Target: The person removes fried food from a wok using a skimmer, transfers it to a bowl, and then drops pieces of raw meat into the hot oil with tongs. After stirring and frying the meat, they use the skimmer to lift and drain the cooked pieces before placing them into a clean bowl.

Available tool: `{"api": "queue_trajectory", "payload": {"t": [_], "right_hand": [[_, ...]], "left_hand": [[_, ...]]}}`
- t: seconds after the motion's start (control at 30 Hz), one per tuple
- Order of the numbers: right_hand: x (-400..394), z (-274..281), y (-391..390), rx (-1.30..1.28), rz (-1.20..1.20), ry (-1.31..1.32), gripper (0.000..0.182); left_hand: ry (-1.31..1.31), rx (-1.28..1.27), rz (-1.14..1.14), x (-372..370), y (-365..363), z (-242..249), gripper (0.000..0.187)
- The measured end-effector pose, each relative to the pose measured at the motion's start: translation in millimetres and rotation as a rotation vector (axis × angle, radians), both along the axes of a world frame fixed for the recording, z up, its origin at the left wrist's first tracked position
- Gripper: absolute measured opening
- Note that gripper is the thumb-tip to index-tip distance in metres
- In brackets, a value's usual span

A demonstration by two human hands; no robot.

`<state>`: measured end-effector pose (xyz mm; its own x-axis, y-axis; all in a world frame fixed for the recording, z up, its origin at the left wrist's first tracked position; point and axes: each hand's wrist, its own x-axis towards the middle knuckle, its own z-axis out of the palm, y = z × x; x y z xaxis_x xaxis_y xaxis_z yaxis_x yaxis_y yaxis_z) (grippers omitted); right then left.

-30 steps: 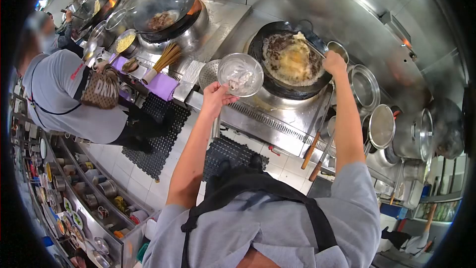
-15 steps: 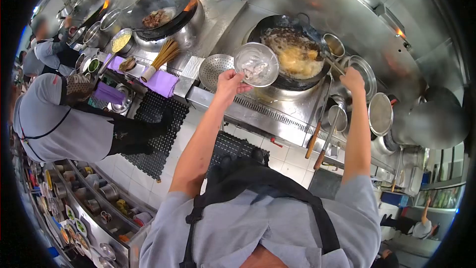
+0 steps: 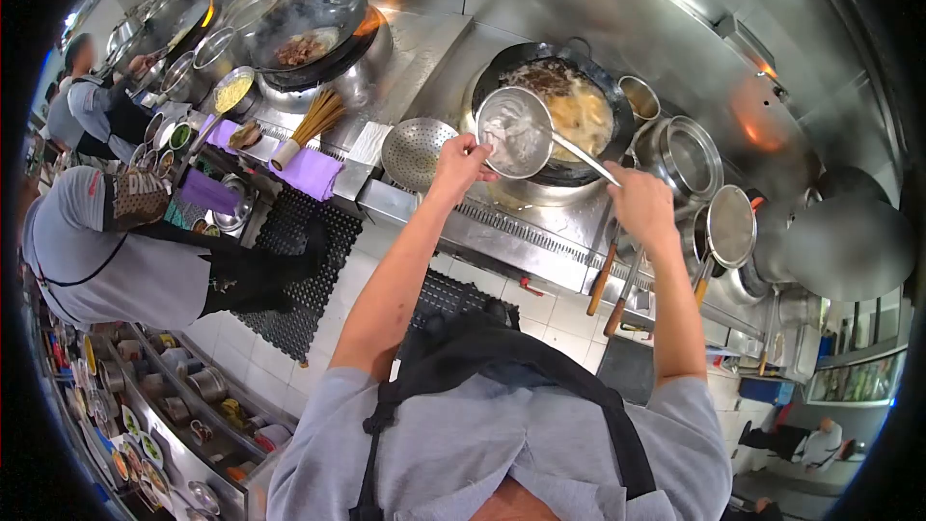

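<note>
My left hand [image 3: 461, 170] grips the near-left rim of a round metal bowl [image 3: 530, 165], tilted, with whitish wet residue inside. The bowl is above the near-left edge of a large dark wok [image 3: 487, 80]. Bubbling oil with pale golden pieces [image 3: 584, 116] fills the wok. My right hand [image 3: 644, 203] is closed around the end of a long-handled metal utensil [image 3: 582, 154]. Its shaft runs up to the bowl's right side; the shape of its head is hard to make out there.
Left of the bowl lies a perforated strainer [image 3: 413, 159]. Wooden-handled tools [image 3: 600, 280] lean at the counter's front edge. Pots [image 3: 687, 159] and a mesh strainer [image 3: 731, 227] stand right. Another wok [image 3: 318, 24] holds browned food. A co-worker [image 3: 125, 241] stands left.
My right hand has come left and nearer, bringing the utensil from the wok to the bowl. The bowl has shifted slightly right, over the wok's edge.
</note>
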<state>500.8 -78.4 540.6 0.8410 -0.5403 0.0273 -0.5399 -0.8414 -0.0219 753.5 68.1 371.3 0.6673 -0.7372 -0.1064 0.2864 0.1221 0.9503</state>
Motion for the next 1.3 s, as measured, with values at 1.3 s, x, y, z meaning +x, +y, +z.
{"api": "queue_trajectory", "payload": {"t": [1.3], "right_hand": [[66.9,-118.5,-172.2,0.428,-0.076,-0.007,0.038]], "left_hand": [[0.147,0.008,0.168,6.9,1.2,-14.8,0.018]]}}
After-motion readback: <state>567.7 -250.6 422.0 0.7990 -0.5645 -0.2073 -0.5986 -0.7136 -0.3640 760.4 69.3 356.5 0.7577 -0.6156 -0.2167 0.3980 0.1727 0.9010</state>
